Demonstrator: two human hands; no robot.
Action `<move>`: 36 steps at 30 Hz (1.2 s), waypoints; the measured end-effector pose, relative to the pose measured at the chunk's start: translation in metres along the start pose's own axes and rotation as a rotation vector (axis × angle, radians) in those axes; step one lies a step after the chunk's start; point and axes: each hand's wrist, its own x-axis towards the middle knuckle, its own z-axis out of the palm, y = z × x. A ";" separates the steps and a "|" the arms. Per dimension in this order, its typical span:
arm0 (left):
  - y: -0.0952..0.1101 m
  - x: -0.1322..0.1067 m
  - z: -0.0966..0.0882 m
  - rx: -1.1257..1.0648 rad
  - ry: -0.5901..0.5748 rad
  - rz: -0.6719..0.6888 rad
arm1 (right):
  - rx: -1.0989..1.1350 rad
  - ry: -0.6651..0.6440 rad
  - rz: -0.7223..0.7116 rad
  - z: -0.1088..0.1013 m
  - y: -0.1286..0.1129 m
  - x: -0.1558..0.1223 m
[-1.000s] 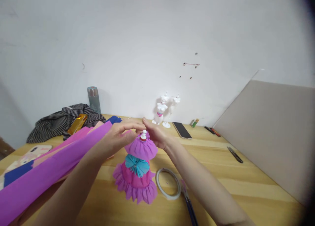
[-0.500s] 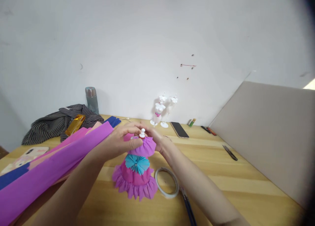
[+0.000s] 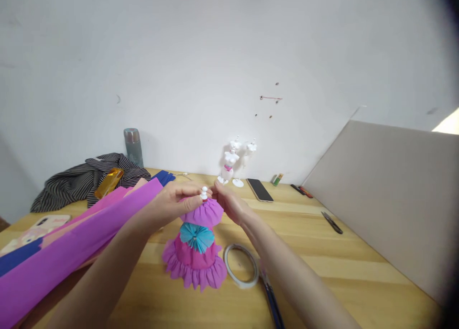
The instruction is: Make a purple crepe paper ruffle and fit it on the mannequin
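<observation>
A miniature dress form (image 3: pixel 204 195) with a white neck knob stands upright on the table, dressed in crepe paper. Its outfit has a purple ruffled collar (image 3: pixel 202 213), a blue pleated paper flower (image 3: pixel 197 237) and a magenta skirt (image 3: pixel 195 256) with a purple frilled hem. My left hand (image 3: pixel 175 202) is closed at the collar's left side, its thumb pressed by the neck. At the neck's right, my right hand (image 3: pixel 229 202) has its fingers bent together at the collar's back edge; its fingertips are partly hidden.
A tape roll (image 3: pixel 241 266) and scissors (image 3: pixel 270 298) lie right of the skirt. Crepe paper sheets (image 3: pixel 89 238) cover the left side. Behind are white dress forms (image 3: pixel 231 159), a phone (image 3: pixel 260 190) and a thermos (image 3: pixel 133 147). Snips (image 3: pixel 332 223) lie near the right-hand panel (image 3: pixel 387 185).
My right hand has shifted from behind the neck toward its right side, fingers drawn closer together. My left hand remains at the collar. The whole view has moved slightly.
</observation>
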 end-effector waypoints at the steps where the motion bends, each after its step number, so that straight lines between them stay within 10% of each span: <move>1: -0.001 0.000 0.000 0.001 0.012 -0.014 | 0.000 0.026 -0.021 -0.004 -0.002 -0.004; 9: 0.002 -0.001 0.006 0.144 0.093 0.028 | -0.222 0.255 -0.420 -0.003 -0.058 -0.044; 14: 0.009 -0.005 0.008 0.176 0.093 0.007 | -0.506 0.114 -0.702 0.012 -0.088 -0.047; 26: 0.004 -0.005 0.008 -0.086 0.231 -0.048 | -0.518 0.044 -0.650 0.018 -0.090 -0.045; 36: 0.009 -0.017 -0.020 -0.052 0.580 -0.010 | -0.403 0.183 -0.363 0.014 -0.096 -0.030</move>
